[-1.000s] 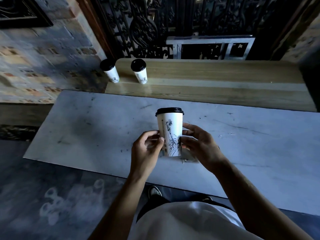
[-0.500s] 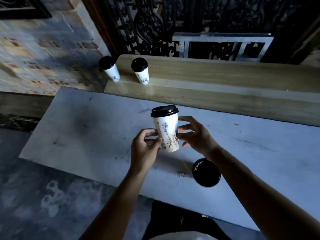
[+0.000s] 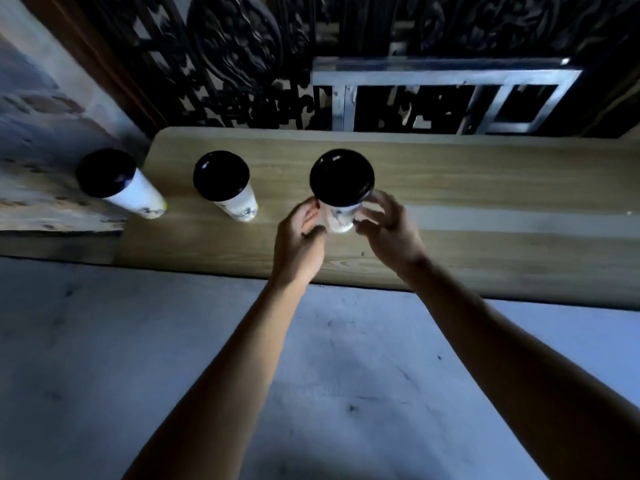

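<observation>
A white paper cup with a black lid (image 3: 341, 188) is held over the wooden shelf (image 3: 450, 181), to the right of two like cups. My left hand (image 3: 299, 237) grips its left side with thumb and fingers. My right hand (image 3: 389, 230) holds its right side, fingers curled round the cup. Whether the cup's base touches the shelf is hidden by my hands. The two other lidded cups (image 3: 114, 183) (image 3: 225, 185) stand in a row at the shelf's left end.
A grey marble tabletop (image 3: 138, 358) lies below the shelf, under my forearms. Behind the shelf stands a black ornate iron grille (image 3: 242, 64) with a metal frame (image 3: 450, 95). A brick wall (image 3: 31, 133) is at the left.
Both hands have carried the cup from above the marble tabletop forward to the wooden shelf, beside the two other cups. The view has moved forward and now looks down on the lids.
</observation>
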A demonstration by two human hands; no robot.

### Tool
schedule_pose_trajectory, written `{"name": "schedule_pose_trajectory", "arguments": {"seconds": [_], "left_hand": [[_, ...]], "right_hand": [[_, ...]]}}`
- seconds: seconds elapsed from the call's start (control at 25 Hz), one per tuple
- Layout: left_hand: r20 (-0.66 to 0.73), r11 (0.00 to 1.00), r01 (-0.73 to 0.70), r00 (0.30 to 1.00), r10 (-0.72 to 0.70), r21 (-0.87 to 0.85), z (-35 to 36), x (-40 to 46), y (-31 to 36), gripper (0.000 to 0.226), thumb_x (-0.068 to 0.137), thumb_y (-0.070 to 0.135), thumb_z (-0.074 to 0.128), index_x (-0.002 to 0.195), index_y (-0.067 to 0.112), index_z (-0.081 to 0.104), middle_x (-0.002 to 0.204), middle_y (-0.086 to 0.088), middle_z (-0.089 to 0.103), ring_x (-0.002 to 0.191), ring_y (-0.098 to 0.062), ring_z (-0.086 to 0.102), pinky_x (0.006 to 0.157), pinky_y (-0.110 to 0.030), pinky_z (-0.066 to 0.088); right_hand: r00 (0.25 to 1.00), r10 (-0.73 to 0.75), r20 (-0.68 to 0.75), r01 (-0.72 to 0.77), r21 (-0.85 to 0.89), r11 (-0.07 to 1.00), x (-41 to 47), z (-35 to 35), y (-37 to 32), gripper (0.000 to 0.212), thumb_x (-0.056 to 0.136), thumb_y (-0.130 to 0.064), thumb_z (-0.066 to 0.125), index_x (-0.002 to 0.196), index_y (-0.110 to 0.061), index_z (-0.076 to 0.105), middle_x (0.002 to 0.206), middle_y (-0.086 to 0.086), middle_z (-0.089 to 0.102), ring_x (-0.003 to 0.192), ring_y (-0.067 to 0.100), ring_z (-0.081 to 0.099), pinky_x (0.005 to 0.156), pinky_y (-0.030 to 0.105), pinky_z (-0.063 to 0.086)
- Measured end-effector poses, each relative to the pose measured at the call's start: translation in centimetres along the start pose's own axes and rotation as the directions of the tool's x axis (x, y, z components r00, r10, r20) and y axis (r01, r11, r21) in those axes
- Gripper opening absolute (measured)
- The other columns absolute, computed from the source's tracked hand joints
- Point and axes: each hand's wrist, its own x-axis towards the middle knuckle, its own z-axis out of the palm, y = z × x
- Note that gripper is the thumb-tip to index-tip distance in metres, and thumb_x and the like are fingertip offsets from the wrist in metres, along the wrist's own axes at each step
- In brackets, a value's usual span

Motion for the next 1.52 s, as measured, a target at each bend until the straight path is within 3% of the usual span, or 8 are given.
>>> {"name": "schedule_pose_trajectory", "arguments": {"seconds": [0.36, 0.52, 0.76, 0.88, 1.0, 1.2, 1.4, 1.52], "left_hand": [[0.032, 0.997, 0.040, 0.999, -0.038, -0.066, 2.1, 4.6, -3.6, 0.047, 0.082, -0.025, 0.051, 0.122, -0.003, 0.061, 0.122, -0.015, 0.070, 0.101, -0.004, 0.068, 0.089, -0.012, 0.052], [0.056, 0.998, 0.050, 0.997, -0.047, -0.044, 2.4, 3.9, -4.0, 0.049, 0.083, -0.023, 0.051, 0.119, 0.009, 0.058, 0.120, -0.004, 0.067, 0.116, -0.013, 0.065, 0.093, -0.011, 0.050], [0.102, 0.990, 0.143, 0.985, -0.141, -0.005, 0.8, 2.0, -4.5, 0.065, 0.088, -0.016, 0.058, 0.145, 0.007, 0.040, 0.148, -0.016, 0.050, 0.133, -0.026, 0.054, 0.107, -0.034, 0.048], [0.065, 0.995, 0.049, 0.996, -0.054, 0.087, -0.5, -3.7, -4.1, 0.058, 0.088, -0.016, 0.053, 0.141, 0.005, 0.047, 0.144, -0.014, 0.054, 0.131, -0.023, 0.056, 0.106, -0.027, 0.047], [0.061, 0.971, -0.051, 0.997, 0.038, 0.232, -1.0, -11.8, -3.9, 0.050, 0.083, -0.017, 0.044, 0.124, 0.003, 0.064, 0.123, -0.008, 0.068, 0.121, -0.022, 0.065, 0.102, -0.022, 0.051], [0.240, 0.956, -0.077, 0.971, 0.008, 0.282, -1.3, -29.8, -7.2, 0.042, 0.090, 0.006, 0.056, 0.125, 0.028, 0.062, 0.121, 0.011, 0.071, 0.116, -0.003, 0.065, 0.104, -0.025, 0.050], [0.075, 0.890, 0.270, 0.945, -0.318, 0.367, 3.1, -43.3, -9.8, 0.081, 0.066, 0.028, 0.079, 0.142, 0.032, 0.051, 0.142, 0.006, 0.058, 0.126, -0.011, 0.056, 0.109, -0.043, 0.050], [0.178, 0.906, 0.232, 0.934, -0.309, 0.353, 6.3, -44.2, -7.9, 0.091, 0.064, 0.029, 0.082, 0.147, 0.035, 0.043, 0.144, 0.011, 0.054, 0.130, -0.008, 0.054, 0.109, -0.039, 0.048]], "right_hand": [[0.997, -0.002, -0.080, -0.007, -0.116, 0.993, 4.3, 1.2, 4.0, 0.070, 0.073, 0.006, 0.057, 0.141, -0.011, 0.053, 0.139, 0.007, 0.054, 0.125, 0.014, 0.057, 0.086, 0.018, 0.057], [0.995, 0.047, -0.088, -0.056, -0.099, 0.993, 4.2, 1.7, 5.3, 0.074, 0.063, -0.010, 0.061, 0.135, -0.018, 0.056, 0.137, 0.001, 0.056, 0.128, 0.014, 0.059, 0.101, 0.042, 0.054], [0.987, 0.163, -0.012, -0.162, -0.164, 0.973, 1.6, -0.3, 4.2, 0.088, 0.079, -0.011, 0.071, 0.156, -0.017, 0.031, 0.156, 0.011, 0.043, 0.137, 0.027, 0.052, 0.108, 0.046, 0.047], [0.994, 0.109, -0.025, -0.112, -0.268, 0.957, -4.2, -4.4, 4.0, 0.075, 0.079, -0.016, 0.070, 0.149, -0.021, 0.043, 0.144, 0.009, 0.055, 0.125, 0.026, 0.062, 0.102, 0.040, 0.052], [0.999, 0.042, -0.022, -0.047, -0.346, 0.937, -12.4, -9.9, 3.3, 0.046, 0.082, -0.015, 0.070, 0.127, -0.022, 0.065, 0.109, -0.003, 0.071, 0.091, -0.004, 0.069, 0.079, 0.010, 0.049], [0.998, 0.020, 0.053, -0.001, -0.345, 0.939, -27.5, -16.6, 5.0, 0.016, 0.086, -0.019, 0.074, 0.095, -0.033, 0.074, 0.070, -0.012, 0.066, 0.060, -0.006, 0.058, 0.064, 0.018, 0.046], [0.980, -0.067, 0.185, 0.132, -0.366, 0.921, -37.8, -17.5, 7.9, 0.028, 0.084, -0.022, 0.076, 0.109, -0.033, 0.073, 0.086, -0.009, 0.057, 0.062, 0.004, 0.053, 0.063, 0.008, 0.038], [0.969, -0.096, 0.227, 0.183, -0.398, 0.899, -40.0, -17.2, 8.5, 0.040, 0.084, -0.017, 0.073, 0.122, -0.027, 0.067, 0.098, -0.002, 0.054, 0.070, 0.000, 0.054, 0.068, 0.003, 0.040]]}}
